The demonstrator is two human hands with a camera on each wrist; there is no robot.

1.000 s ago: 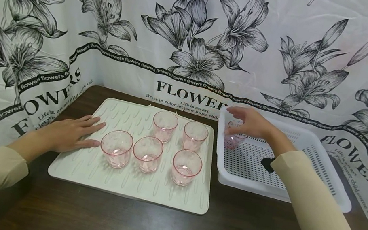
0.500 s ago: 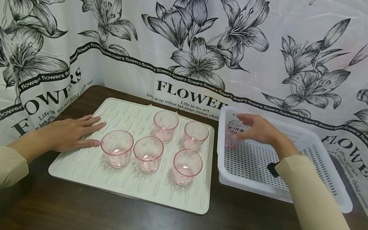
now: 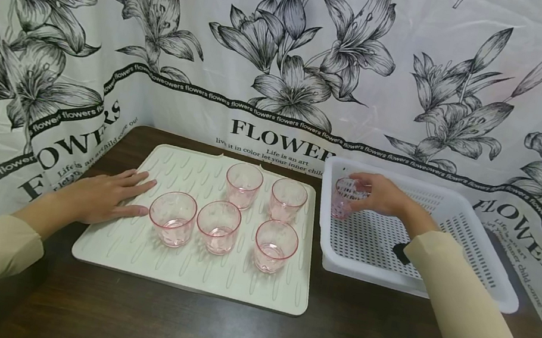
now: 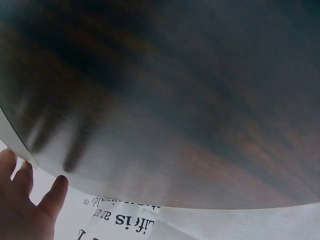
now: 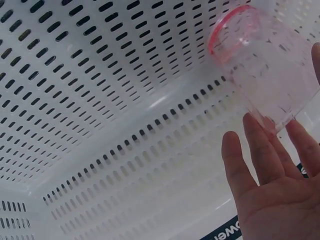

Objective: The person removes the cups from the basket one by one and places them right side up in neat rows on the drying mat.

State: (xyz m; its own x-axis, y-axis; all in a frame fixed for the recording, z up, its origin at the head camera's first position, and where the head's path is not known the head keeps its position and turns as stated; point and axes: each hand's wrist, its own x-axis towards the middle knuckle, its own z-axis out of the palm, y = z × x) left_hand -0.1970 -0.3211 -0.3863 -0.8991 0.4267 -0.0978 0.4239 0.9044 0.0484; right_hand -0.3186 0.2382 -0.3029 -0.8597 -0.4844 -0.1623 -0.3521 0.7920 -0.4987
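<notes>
My right hand (image 3: 380, 195) reaches into the white basket (image 3: 323, 226) at a clear pink drinking glass (image 3: 340, 202) by the left wall. In the right wrist view the thumb is at the right edge and fairly straight fingers (image 5: 257, 142) lie at or close to the glass (image 5: 270, 70); firm contact cannot be made out. My left hand (image 3: 105, 197) rests spread on the left side of an off-white draining mat (image 3: 151, 263). Several more pink glasses stand upright on the mat, the nearest one (image 3: 172, 218) just beyond the left thumb.
The mat and basket stand on a dark wooden table (image 3: 220, 335). A small black item (image 3: 401, 252) shows in the basket beside the right sleeve. A white flower-printed curtain (image 3: 287, 75) hangs behind and to both sides.
My right hand has moved slightly right and down, from over the glass's left side to its right side. The left hand and the glasses on the mat stay in place.
</notes>
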